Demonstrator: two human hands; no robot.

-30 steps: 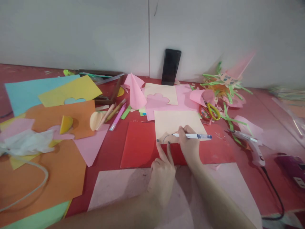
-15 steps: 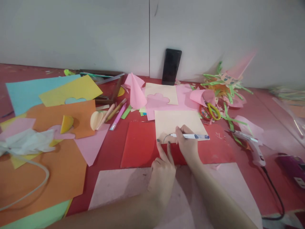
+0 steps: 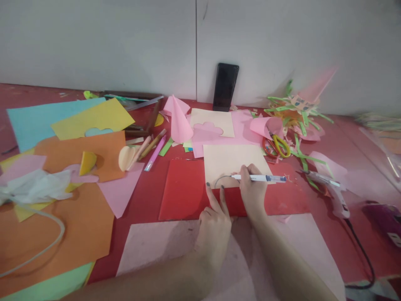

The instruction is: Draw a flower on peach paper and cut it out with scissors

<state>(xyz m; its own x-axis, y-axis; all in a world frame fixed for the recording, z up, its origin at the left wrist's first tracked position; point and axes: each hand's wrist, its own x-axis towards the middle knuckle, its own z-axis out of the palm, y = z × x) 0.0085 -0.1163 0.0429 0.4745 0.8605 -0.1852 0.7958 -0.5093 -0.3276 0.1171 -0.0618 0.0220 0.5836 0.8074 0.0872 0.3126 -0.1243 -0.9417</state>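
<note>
A white pen with a blue end (image 3: 260,178) is gripped in my right hand (image 3: 253,192), its tip on a cream sheet of paper (image 3: 234,159). A thin curved line runs along the sheet's lower part, ending at the tip. My left hand (image 3: 214,221) rests just below, with two fingers stretched apart and pressing on the sheet's lower edge; its other fingers are curled in. Under the cream sheet lies a red board (image 3: 183,190). Below that, a pale pink sheet (image 3: 156,242) lies beneath my forearms.
A phone (image 3: 225,87) leans on the wall. Pink paper cones (image 3: 180,125) and yellow-handled scissors (image 3: 280,146) lie beyond the sheet. To the right are a glue gun (image 3: 335,194) and its cord; at left, orange paper (image 3: 62,234) and several pens (image 3: 156,152).
My right hand has slid to the right with the pen, and the drawn curve has grown longer. My left hand stays in place on the sheet.
</note>
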